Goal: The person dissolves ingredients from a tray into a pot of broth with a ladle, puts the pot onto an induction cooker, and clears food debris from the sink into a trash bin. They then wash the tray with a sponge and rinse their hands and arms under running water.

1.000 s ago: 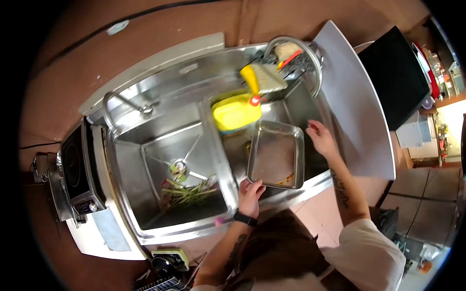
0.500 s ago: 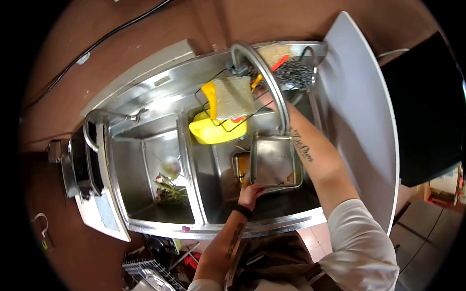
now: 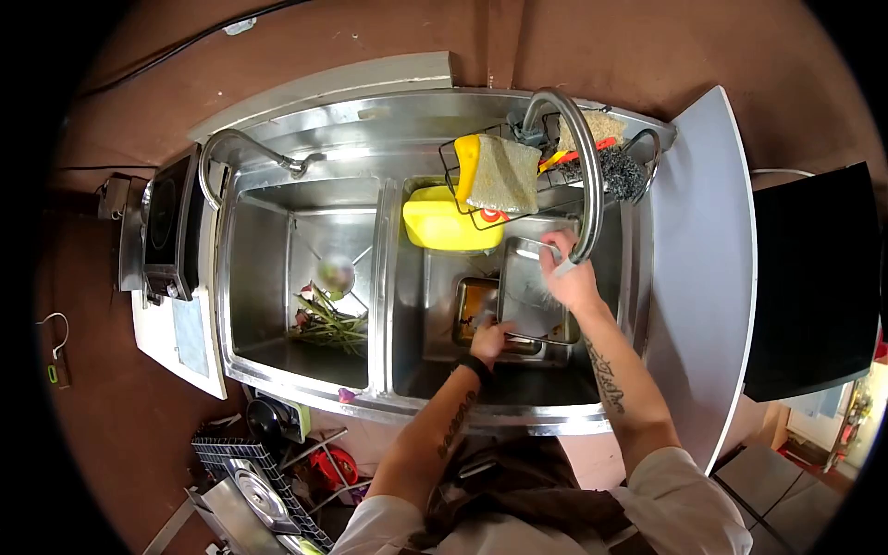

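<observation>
In the right basin of the steel sink (image 3: pixel 384 296), my left hand (image 3: pixel 488 340) grips the near left corner of a shallow metal tray (image 3: pixel 534 294). A smaller tray with orange-brown residue (image 3: pixel 479 301) lies partly beneath it. My right hand (image 3: pixel 575 285) is at the lower end of the curved right faucet (image 3: pixel 592 162), its fingers curled round the spout. A blurred whitish streak, perhaps water, shows just below it. At the back of this basin sits a yellow jug (image 3: pixel 450 220).
Above the jug, a wire rack holds a yellow-edged sponge (image 3: pixel 499 174); a steel scourer (image 3: pixel 618 174) lies farther right. Green stems (image 3: pixel 328 324) rest in the left basin beneath another faucet (image 3: pixel 236 139). A grey panel (image 3: pixel 698 250) borders the sink's right side.
My right hand first reached to the rear behind the right faucet, then came back to its spout. My left hand stays at the tray's edge. The whole view has shifted.
</observation>
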A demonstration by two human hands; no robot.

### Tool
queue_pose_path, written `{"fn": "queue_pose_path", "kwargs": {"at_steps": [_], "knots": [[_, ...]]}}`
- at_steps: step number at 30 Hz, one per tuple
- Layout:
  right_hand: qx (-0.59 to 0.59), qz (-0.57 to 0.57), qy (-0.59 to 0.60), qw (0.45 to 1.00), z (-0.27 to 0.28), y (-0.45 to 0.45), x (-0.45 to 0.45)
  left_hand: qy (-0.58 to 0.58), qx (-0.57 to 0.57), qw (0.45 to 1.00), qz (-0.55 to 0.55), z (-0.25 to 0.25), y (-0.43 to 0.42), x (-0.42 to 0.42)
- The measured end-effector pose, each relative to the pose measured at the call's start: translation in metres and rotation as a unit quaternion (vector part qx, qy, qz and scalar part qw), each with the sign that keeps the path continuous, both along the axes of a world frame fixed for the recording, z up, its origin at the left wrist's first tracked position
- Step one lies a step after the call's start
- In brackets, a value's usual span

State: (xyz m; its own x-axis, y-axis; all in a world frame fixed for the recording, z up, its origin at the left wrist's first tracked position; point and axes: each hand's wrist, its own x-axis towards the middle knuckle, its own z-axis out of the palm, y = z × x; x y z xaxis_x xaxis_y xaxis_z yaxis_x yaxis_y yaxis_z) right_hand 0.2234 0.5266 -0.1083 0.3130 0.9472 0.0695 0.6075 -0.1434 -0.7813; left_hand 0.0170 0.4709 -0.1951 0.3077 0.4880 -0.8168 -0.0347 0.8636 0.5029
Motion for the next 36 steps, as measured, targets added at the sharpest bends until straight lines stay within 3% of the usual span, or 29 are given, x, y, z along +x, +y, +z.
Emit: {"fn": "queue_pose_path", "kwargs": {"at_steps": [3,4,7,9,11,13,14,16,18,25,27,29,31,33,34,35,36], "knots": [[-0.043,-0.017,0.034,0.998,0.048,-0.017,-0.013,0.037,0.012,0.999,0.02,-0.014,-0.003,-0.004],[-0.025,-0.033,-0.003,0.999,0.052,-0.021,-0.011,0.065,0.043,0.997,0.0,-0.009,-0.004,-0.003],[0.207,0.001,-0.085,0.975,0.071,-0.007,0.002,0.072,0.072,0.995,-0.005,-0.002,-0.004,0.003],[0.17,0.025,-0.083,0.982,0.09,0.013,0.002,0.052,0.087,0.995,-0.023,-0.003,-0.006,0.008],[0.069,0.019,0.108,0.992,0.098,0.037,-0.003,0.004,0.074,0.997,-0.001,-0.006,-0.01,0.014],[-0.016,0.003,-0.011,1.0,0.116,0.055,-0.011,-0.006,0.074,0.997,-0.005,-0.005,-0.012,0.019],[0.0,0.019,-0.011,1.0,0.105,0.062,-0.011,-0.003,0.088,0.996,0.0,0.0,-0.015,0.022],[-0.039,-0.002,0.14,0.989,0.111,0.063,-0.015,-0.011,0.096,0.995,0.009,0.006,-0.017,0.025],[-0.034,-0.041,0.324,0.945,0.108,0.062,-0.02,-0.036,0.08,0.996,0.018,0.01,-0.018,0.024],[0.159,-0.084,0.527,0.83,0.079,0.021,0.001,-0.068,0.059,0.992,0.093,0.021,-0.014,0.027],[0.116,-0.095,0.524,0.839,0.076,-0.029,0.017,-0.077,0.047,0.991,0.096,0.018,-0.009,0.025],[0.087,-0.071,0.472,0.874,0.029,-0.07,0.029,-0.059,0.053,0.992,0.097,0.016,-0.005,0.027],[-0.011,-0.043,0.49,0.871,0.004,-0.091,0.034,-0.049,0.064,0.992,0.093,0.007,-0.008,0.03],[-0.212,-0.049,0.379,0.899,-0.026,-0.093,0.042,-0.046,0.091,0.991,0.091,-0.015,-0.01,0.036],[-0.181,0.013,0.091,0.979,-0.052,-0.1,0.042,-0.057,0.106,0.987,0.103,0.0,-0.01,0.04],[-0.132,0.074,-0.206,0.967,-0.052,-0.096,0.036,-0.058,0.109,0.987,0.1,0.001,-0.012,0.042],[-0.17,0.125,-0.272,0.939,-0.05,-0.096,0.031,-0.061,0.114,0.987,0.098,0.003,-0.012,0.044]]}}
